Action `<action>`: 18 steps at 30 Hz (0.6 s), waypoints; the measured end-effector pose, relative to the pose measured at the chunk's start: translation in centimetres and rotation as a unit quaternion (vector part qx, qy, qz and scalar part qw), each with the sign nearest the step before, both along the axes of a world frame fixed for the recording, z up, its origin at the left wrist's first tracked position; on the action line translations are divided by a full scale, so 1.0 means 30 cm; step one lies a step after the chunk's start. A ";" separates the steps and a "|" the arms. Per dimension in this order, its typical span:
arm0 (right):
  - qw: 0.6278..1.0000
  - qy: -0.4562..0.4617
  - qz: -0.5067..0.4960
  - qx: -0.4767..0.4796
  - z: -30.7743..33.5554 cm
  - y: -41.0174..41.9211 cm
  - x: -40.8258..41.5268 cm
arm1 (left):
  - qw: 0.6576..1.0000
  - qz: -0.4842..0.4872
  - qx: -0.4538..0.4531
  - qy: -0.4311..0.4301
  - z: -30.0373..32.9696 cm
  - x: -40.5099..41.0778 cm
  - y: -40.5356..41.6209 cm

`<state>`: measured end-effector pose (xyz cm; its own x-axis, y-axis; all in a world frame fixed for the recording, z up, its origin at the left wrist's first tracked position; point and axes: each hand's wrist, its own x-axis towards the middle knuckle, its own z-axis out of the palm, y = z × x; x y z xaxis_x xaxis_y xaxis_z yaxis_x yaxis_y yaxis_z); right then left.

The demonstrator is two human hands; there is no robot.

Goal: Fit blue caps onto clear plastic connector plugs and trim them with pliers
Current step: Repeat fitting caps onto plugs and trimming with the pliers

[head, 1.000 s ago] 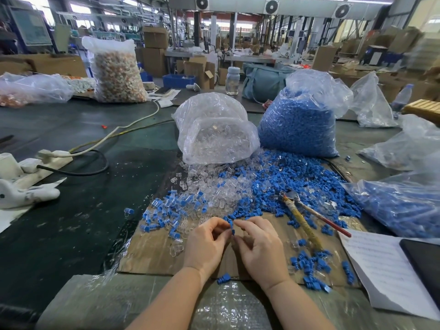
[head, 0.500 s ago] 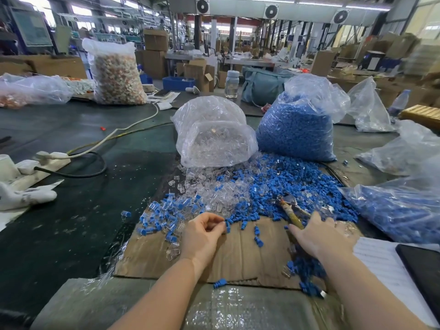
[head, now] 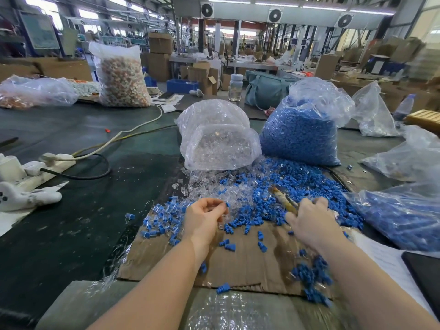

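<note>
With our left hand (head: 206, 216) pinching a capped plug (head: 225, 206) and right hand (head: 309, 219) gripping the pliers (head: 284, 198), we'd snip carefully, close to the cap.

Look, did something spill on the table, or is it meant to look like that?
It does look spilled. Blue caps and clear plugs lie loose in a heap in front of their bags and spread over the cardboard sheet. One lone capped plug sits off the cardboard on the dark mat.
</note>
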<state>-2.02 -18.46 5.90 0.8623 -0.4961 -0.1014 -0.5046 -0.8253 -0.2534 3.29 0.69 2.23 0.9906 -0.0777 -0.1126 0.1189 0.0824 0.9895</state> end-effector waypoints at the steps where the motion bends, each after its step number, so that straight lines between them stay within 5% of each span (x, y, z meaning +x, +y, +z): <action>1: 0.999 -0.010 0.022 0.041 0.018 0.015 0.006 | 1.000 -0.001 -0.009 0.009 0.009 0.005 0.000; 4: 0.978 -0.017 0.059 0.197 0.065 0.042 0.012 | 0.999 0.002 -0.028 0.021 0.034 0.020 0.004; 8: 0.898 0.056 0.062 0.433 0.096 0.085 -0.008 | 0.999 0.027 -0.035 0.028 0.052 0.039 0.004; 18: 0.854 0.055 0.081 0.512 0.066 0.160 -0.018 | 0.996 0.073 -0.009 0.048 0.051 0.058 0.020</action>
<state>-2.57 -13.66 7.89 0.8682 0.0257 -0.4955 -0.4726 -0.2614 -0.8416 5.04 1.30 3.77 0.9763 0.0636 -0.2070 0.1981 0.1242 0.9723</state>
